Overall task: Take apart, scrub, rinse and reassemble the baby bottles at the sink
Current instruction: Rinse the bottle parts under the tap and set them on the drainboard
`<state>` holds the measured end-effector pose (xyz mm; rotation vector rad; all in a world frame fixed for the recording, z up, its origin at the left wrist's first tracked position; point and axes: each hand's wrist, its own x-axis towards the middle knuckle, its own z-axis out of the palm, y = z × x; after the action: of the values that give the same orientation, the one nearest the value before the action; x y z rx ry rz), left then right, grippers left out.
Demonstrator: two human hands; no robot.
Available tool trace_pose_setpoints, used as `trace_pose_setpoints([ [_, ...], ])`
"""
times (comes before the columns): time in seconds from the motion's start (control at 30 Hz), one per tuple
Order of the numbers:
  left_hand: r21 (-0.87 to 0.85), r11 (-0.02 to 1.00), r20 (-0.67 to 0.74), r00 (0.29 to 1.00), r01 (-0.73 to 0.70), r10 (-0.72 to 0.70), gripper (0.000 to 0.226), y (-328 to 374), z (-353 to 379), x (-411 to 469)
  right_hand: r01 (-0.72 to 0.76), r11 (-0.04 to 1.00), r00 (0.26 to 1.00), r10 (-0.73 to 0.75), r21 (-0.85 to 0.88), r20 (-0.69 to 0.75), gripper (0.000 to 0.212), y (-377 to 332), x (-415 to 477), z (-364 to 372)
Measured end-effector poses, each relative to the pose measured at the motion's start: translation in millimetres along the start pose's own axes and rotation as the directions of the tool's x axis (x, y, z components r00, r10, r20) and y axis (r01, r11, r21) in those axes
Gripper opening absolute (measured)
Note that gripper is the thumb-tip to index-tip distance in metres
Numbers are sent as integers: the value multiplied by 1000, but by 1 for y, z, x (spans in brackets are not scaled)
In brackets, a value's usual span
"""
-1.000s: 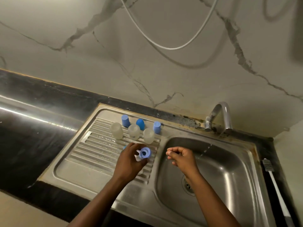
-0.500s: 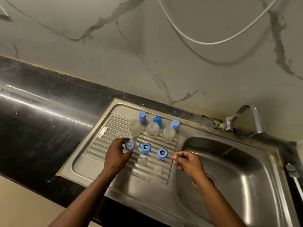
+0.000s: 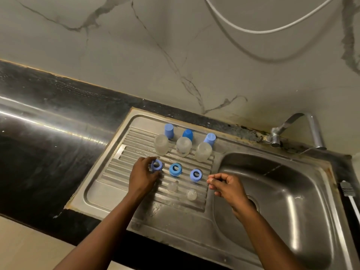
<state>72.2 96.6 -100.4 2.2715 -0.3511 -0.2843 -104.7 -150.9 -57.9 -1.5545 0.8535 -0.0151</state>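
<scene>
- while my left hand (image 3: 143,177) rests on the ribbed drainboard (image 3: 115,172), its fingers are curled round the leftmost blue collar ring (image 3: 156,165), pinching it where it sits on the ridges.
- my right hand (image 3: 227,187) hovers at the lip between drainboard and basin (image 3: 292,191); the fingers are bunched together, and i cannot tell whether they hold something small or nothing at all.
- nearest me on the ridges lie two clear teats (image 3: 172,187), soft-looking, domed and almost colourless against the steel.
- beyond them is the row of three blue rings, short threaded-looking hoops of hard plastic, each with a round hole in the top; the middle ring (image 3: 175,169) is a brighter blue than its neighbours.
- further back stand three cloudy bottle bodies (image 3: 183,146), mouth down, squat and frosted, and behind them three blue caps (image 3: 169,130), smooth little cylinders.
- i judge the parts are washed and laid out by kind, so i'm at the start of reassembly, or setting down the last ring.
- the next move would call for seating a teat through a ring until its flange sits flat, which takes both hands on slick, wet pieces.
- furthest off, the steel tap (image 3: 303,129) arches over the dull, scuffed basin, with the veined wall (image 3: 175,55) behind.
</scene>
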Motion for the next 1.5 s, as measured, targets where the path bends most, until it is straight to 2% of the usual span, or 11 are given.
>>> trace_pose_setpoints([
  [0.27,-33,999,-35,999,-13,12,50,14,-2,-5,-12,999,1000,12,33,-7,9,-3,2,-11],
  [0.43,-81,988,-147,982,-131,118,29,51,5,-29,-27,997,998,32,71,-57,8,-1,1,-27],
  [0.57,-113,962,-118,964,-250,237,23,86,28,-57,-33,996,997,38,85,-62,9,7,-1,-43],
  [0.7,-144,947,-17,957,-288,289,25,113,62,-81,-56,995,995,62,78,-80,6,25,4,-55],
  [0.8,-131,956,108,955,-262,277,22,129,91,-94,-86,996,993,85,-14,-77,7,53,10,-66],
  [0.87,-107,966,184,950,-237,253,21,137,106,-100,-86,980,996,78,-181,-53,7,74,14,-69],
  [0.97,-55,976,266,939,-212,219,22,145,128,-106,-63,846,994,98,-530,39,22,102,21,-73],
  [1.03,-36,980,286,937,-196,198,24,146,135,-109,-45,772,982,149,-635,112,34,114,23,-68],
  [1.1,-17,984,294,940,-179,176,25,147,140,-111,-44,735,974,182,-677,135,40,126,26,-64],
  [1.2,-1,989,287,948,-145,139,26,147,145,-115,-66,723,971,206,-687,123,38,140,27,-58],
  [1.5,-16,992,271,954,-126,125,26,143,146,-123,-1,742,981,130,-670,143,33,159,27,-57],
])
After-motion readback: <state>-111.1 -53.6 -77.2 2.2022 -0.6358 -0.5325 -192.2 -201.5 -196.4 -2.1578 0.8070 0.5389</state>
